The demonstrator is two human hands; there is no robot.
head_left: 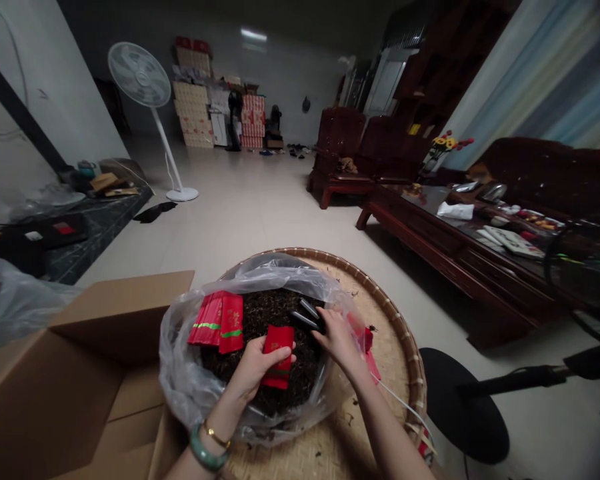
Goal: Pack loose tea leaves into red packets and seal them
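My left hand [263, 363] is closed around a red packet [279, 340] with a green stripe, thumb across its front, above dark dried leaves [265, 307] that look like tea. The leaves fill a clear plastic bag [175, 360] with its mouth spread wide. My right hand [337, 337] grips a black two-jawed tool [306, 320], its jaws apart and pointing left over the leaves. Several more red packets [215, 320] lie overlapping on the leaves at the bag's left side. Part of the tool is hidden by my fingers.
The bag rests on a round woven bamboo tray [400, 333], where a white cord [405, 403] runs. An open cardboard box [125, 300] stands at left. To the right are a black fan base [465, 407] and a wooden table [430, 233]. A white fan [143, 77] stands farther back.
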